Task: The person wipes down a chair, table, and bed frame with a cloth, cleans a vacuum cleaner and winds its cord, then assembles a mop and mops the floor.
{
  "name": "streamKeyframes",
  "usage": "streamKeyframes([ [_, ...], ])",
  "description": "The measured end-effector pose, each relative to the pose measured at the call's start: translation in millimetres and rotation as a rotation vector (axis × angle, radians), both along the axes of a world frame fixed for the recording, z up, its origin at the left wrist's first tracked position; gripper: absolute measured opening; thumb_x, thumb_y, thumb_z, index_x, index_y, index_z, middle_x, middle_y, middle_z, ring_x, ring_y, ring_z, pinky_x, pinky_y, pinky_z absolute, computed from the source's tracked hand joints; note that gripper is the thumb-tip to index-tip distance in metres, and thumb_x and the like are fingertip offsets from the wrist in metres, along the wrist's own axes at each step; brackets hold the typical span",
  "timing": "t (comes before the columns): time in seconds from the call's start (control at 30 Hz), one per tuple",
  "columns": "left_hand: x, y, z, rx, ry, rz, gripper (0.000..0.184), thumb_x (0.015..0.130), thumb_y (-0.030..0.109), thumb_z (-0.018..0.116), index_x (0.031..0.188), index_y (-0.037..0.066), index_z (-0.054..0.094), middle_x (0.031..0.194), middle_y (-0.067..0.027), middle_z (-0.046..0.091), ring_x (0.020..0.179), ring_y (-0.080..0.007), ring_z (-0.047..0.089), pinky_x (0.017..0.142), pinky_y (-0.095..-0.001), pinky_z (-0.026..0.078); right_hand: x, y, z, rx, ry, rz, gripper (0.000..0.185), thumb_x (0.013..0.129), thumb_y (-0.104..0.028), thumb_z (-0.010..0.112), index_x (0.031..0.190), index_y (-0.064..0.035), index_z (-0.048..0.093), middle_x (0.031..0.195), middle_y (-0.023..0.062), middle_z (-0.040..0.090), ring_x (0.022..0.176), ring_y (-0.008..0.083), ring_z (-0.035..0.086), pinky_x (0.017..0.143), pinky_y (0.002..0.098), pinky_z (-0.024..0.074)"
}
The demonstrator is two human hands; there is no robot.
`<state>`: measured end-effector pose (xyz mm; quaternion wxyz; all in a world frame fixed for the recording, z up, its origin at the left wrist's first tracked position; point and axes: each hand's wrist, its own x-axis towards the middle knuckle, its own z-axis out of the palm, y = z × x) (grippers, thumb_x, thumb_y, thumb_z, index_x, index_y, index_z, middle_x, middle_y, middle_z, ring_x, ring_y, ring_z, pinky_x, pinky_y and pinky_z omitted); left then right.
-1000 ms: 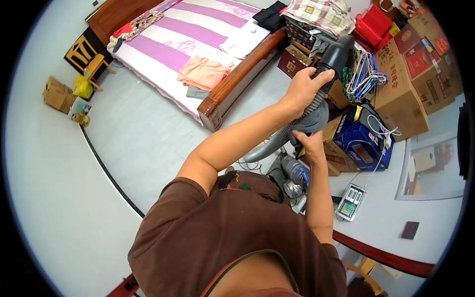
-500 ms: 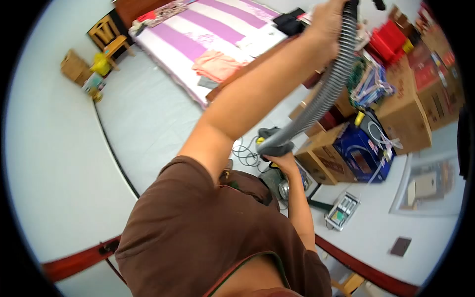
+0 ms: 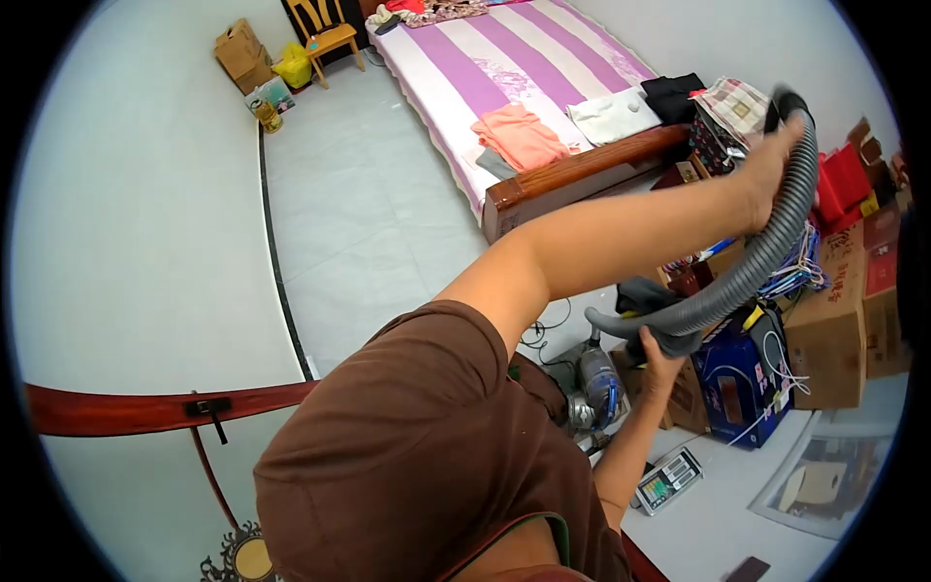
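A ribbed grey vacuum hose [image 3: 752, 276] curves from the upper right down to the middle. High on it, my left hand [image 3: 771, 175] is closed around the hose close to its black end [image 3: 787, 105]. Lower down, my right hand [image 3: 664, 361] grips a dark grey cloth-like piece [image 3: 682, 343] pressed against the hose; its fingers are partly hidden. More of that dark grey material shows behind the hose. Below the hose's lower end stands a vacuum cleaner [image 3: 603, 386] with a bluish see-through body, beside my lap.
A bed [image 3: 485, 58] with striped bedding and folded clothes [image 3: 519, 136] stands ahead. To the right are cardboard boxes [image 3: 824, 310], a blue box [image 3: 732, 388], a bundle of hangers [image 3: 800, 267] and a scale [image 3: 669, 480]. A cable [image 3: 543, 330] lies on the floor. A wooden chair [image 3: 330, 37] is far left.
The view has turned, and both hands and the hose now sit further right and lower in the picture. The vacuum cleaner's body shows more fully. Both hands still grip.
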<state>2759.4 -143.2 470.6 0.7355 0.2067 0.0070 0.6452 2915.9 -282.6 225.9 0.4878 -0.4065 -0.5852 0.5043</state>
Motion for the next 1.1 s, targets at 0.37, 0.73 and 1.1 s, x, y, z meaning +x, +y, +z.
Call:
streamKeyframes([
  [0.37, 49.0, -86.7, -78.9, 0.035, 0.879, 0.201, 0.044, 0.070, 0.011, 0.075, 0.106, -0.006, 0.057, 0.079, -0.0138, 0.065, 0.057, -0.0181, 0.063, 0.052, -0.0320, 0.051, 27.6, 6.0, 32.6, -0.089, 0.141, 0.037, 0.061, 0.073, -0.002, 0.076, 0.128, -0.0015, 0.050, 0.118, 0.0060, 0.057, 0.107, 0.0203, 0.054, 0.098, 0.0334, 0.0399],
  [0.73, 56.8, -44.4, -83.2, -0.137, 0.686, 0.554, 0.041, 0.067, 0.009, 0.079, 0.100, -0.004, 0.058, 0.083, -0.0116, 0.065, 0.066, -0.0197, 0.064, 0.056, -0.0330, 0.051, -2.5, -8.5, -65.3, -0.242, -0.230, 0.070, 0.054, 0.068, -0.019, 0.088, 0.111, 0.0006, 0.061, 0.104, 0.0063, 0.064, 0.095, 0.0174, 0.059, 0.087, 0.0310, 0.0482],
  [1.1, 7.8, -0.6, -111.4, -0.082, 0.559, 0.044, 0.020, 0.092, 0.021, 0.063, 0.103, 0.006, 0.056, 0.076, -0.0055, 0.058, 0.064, -0.0164, 0.060, 0.054, -0.0326, 0.054, -1.3, -2.4, 8.0, 0.066, -0.026, 0.118, 0.048, 0.067, -0.007, 0.079, 0.109, 0.0019, 0.058, 0.098, 0.0070, 0.066, 0.086, 0.0143, 0.062, 0.081, 0.0313, 0.0512],
])
